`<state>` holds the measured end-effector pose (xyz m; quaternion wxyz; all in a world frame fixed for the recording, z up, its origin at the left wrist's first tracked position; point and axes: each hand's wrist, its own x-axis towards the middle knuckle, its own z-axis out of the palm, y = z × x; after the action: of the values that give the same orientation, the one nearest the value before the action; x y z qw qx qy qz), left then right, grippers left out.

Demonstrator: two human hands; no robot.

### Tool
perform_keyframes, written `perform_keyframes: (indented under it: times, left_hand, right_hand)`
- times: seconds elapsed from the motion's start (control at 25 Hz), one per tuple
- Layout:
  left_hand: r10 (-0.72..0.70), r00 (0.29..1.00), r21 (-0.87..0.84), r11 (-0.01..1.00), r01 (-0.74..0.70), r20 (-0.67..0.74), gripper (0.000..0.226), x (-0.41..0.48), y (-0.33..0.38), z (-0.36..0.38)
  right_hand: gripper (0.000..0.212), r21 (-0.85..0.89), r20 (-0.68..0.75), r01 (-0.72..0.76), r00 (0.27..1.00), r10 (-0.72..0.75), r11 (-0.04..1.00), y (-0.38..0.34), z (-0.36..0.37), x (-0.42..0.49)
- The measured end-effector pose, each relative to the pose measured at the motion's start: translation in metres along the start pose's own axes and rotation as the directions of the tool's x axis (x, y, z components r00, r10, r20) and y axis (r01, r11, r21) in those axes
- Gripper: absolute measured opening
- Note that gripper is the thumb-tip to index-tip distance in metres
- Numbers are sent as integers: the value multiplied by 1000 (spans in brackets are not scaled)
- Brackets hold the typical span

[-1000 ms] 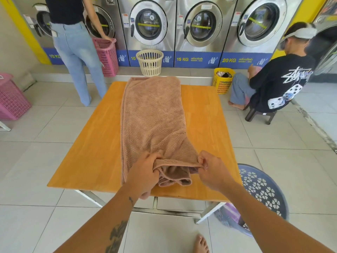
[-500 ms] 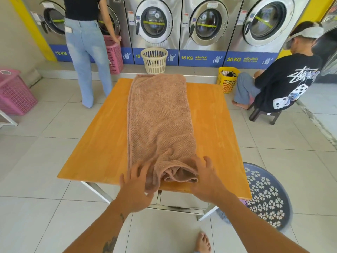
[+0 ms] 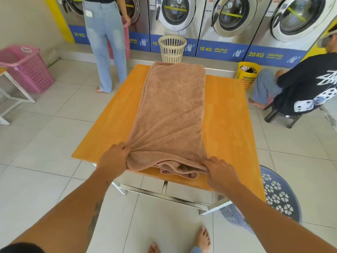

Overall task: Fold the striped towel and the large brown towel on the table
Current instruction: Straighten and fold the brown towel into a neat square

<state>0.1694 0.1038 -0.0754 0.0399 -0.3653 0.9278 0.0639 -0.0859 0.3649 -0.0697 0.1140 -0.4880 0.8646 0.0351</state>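
The large brown towel [image 3: 171, 114] lies lengthwise as a long folded strip down the middle of the orange wooden table [image 3: 226, 125], its far end at the far edge. Its near end is bunched and wrinkled at the table's front edge. My left hand [image 3: 114, 158] grips the near left corner of the towel. My right hand [image 3: 219, 170] pinches the near right corner. No striped towel is in view.
A purple laundry basket [image 3: 279, 196] stands on the floor under the table's near right corner. A cream basket [image 3: 172, 48] and a yellow basket [image 3: 248, 75] sit before the washing machines. One person stands at far left, another sits at right. Pink baskets [image 3: 27, 68] stand left.
My hands opened over the bunched near end half a second ago and now hold its two corners, spread wider apart. The camera has come closer to the table.
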Motion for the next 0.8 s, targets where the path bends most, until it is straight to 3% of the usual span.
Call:
perform_keyframes:
  times: [0.12, 0.2, 0.36, 0.52, 0.64, 0.8]
  left_hand:
    - [16, 993, -1, 1000, -16, 116, 52, -9, -20, 1]
    - [56, 993, -45, 998, -51, 105, 68, -16, -19, 0]
    - [102, 990, -19, 995, -101, 99, 100, -30, -5, -3]
    - [83, 953, 150, 980, -131, 292, 114, -31, 7, 7]
    - [127, 973, 192, 968, -164, 193, 112, -28, 3, 15]
    - [241, 968, 207, 946, -250, 69, 87, -28, 7, 26]
  right_hand:
    - [62, 127, -11, 41, 999, -40, 991, 4, -2, 1]
    - [86, 195, 45, 70, 996, -80, 978, -3, -11, 4]
    - [118, -18, 151, 285, 948, -279, 958, -31, -19, 9]
    - [115, -155, 170, 335, 936, -309, 929, -52, 7, 16]
    - [111, -278, 76, 305, 952, -295, 911, -56, 25, 11]
    - [65, -202, -124, 266, 948, -294, 943, -59, 34, -5]
